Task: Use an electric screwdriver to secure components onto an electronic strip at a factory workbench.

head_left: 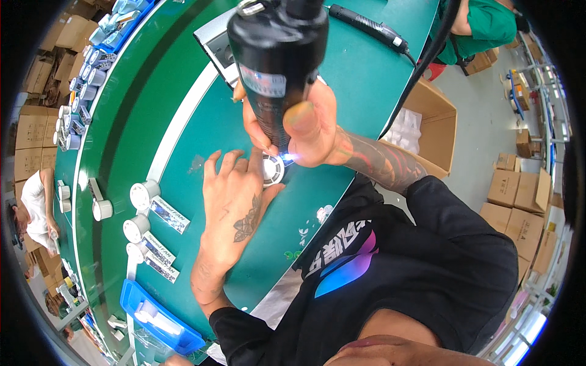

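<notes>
My right hand point(316, 128) is wrapped round a thick black electric screwdriver point(278, 55), held upright with its lower end pointing down. A bluish light glows near that end, right over a small white round part with vent slots point(273, 172). This part lies on the green worktable point(244, 287). My left hand point(232, 198) rests flat-backed on the table, its index finger and thumb closed round the edge of the white part. The screwdriver's tip is hidden by my right fingers, so I cannot tell whether it touches the part.
Several white fan-like units with printed labels point(144, 195) stand left of my hands, near a blue tray point(162, 323). A second black electric screwdriver point(369, 27) lies at the far edge. Past the table's right edge is an open cardboard box point(436, 122). Co-workers point(39, 207) sit beyond.
</notes>
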Available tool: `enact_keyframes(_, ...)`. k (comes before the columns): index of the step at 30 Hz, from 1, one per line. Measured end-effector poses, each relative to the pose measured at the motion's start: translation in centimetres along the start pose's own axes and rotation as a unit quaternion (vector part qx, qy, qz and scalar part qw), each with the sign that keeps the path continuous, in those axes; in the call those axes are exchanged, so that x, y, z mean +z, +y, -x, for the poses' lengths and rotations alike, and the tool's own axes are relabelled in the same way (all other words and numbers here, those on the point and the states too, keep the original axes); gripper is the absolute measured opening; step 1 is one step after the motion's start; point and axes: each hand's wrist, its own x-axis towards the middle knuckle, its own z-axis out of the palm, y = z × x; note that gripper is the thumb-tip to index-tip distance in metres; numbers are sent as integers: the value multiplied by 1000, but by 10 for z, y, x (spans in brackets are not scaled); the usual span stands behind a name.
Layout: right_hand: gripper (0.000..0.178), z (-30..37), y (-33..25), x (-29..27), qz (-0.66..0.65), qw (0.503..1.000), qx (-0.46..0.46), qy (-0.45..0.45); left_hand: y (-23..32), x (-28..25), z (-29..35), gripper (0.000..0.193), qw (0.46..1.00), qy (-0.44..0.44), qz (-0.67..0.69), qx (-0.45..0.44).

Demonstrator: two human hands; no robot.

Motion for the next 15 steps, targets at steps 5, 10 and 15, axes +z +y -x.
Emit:
enact_keyframes(5,97,6,-1,-1,-28,999,11,18,0,-2,-4,56,1000,-14,8,4)
enact_keyframes(10,80,10,4,-15,-55,997,-38,-48,1,-2,-3,50,999,-21,17,27)
enact_keyframes(15,98,-15,-38,-30,-103,987,-99,72,15,3,-7,55,1000,-10,-13,-25)
